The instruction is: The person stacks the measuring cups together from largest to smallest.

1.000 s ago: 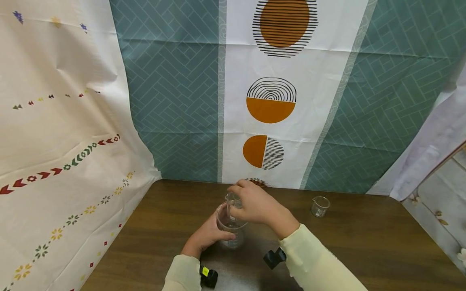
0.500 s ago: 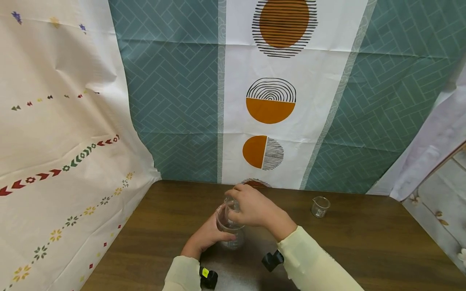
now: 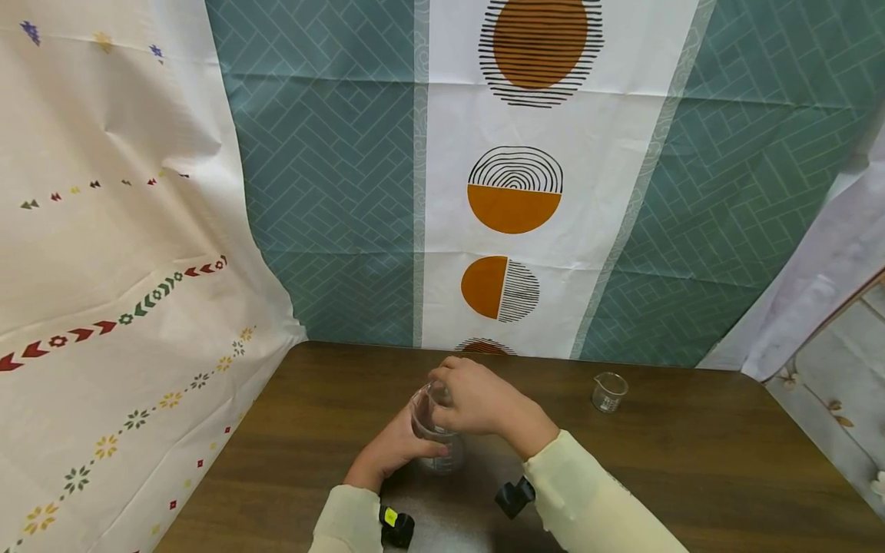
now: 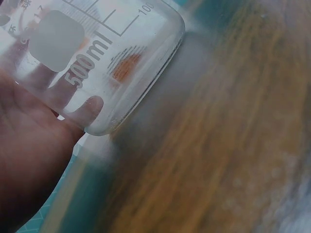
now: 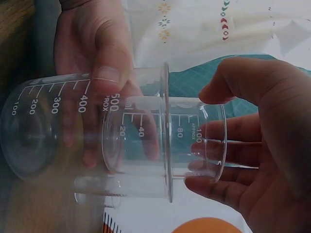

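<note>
My left hand grips a large clear glass beaker around its side, thumb in front. The left wrist view shows the 500 ml mark on this beaker, with fingers visible through the glass. From above, my right hand holds a smaller glass beaker by its rim end, thumb on one side and fingers on the other. Its lower half sits inside the large beaker's mouth, and its upper part stands out past the rim. Graduations up to 100 show on it. Both beakers look to contain nothing else.
A still smaller beaker stands on the brown wooden table to the right, near the back. A patterned cloth hangs behind the table, and a cream cloth drapes along the left side.
My right hand has moved down and slightly left, lowering the smaller beaker deeper into the large one. The left hand and large beaker have stayed in place.
</note>
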`<state>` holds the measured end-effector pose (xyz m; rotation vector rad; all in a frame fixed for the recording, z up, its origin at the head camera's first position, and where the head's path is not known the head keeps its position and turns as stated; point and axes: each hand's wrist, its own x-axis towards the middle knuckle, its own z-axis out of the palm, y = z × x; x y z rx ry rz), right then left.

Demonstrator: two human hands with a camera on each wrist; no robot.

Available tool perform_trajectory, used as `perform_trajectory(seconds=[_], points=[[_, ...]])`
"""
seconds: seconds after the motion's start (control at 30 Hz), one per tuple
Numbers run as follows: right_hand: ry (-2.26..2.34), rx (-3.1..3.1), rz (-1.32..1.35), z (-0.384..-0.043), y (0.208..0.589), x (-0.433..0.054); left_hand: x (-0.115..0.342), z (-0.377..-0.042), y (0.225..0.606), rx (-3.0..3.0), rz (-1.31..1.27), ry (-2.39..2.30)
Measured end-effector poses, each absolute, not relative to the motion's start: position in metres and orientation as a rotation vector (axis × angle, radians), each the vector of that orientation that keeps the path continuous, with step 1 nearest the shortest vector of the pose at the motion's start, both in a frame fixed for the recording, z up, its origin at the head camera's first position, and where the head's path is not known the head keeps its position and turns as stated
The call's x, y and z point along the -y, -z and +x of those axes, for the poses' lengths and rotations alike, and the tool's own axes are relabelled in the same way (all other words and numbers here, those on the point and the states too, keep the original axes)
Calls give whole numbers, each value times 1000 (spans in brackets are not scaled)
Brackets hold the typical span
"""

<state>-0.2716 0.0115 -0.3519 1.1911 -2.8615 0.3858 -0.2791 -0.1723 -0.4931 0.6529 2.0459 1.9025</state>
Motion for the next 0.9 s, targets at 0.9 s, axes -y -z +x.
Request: perform_trajectory(seconds=[0.9], points=[[-325, 2875, 1236, -274, 363, -9, 172, -281, 494, -2068, 645, -1865]])
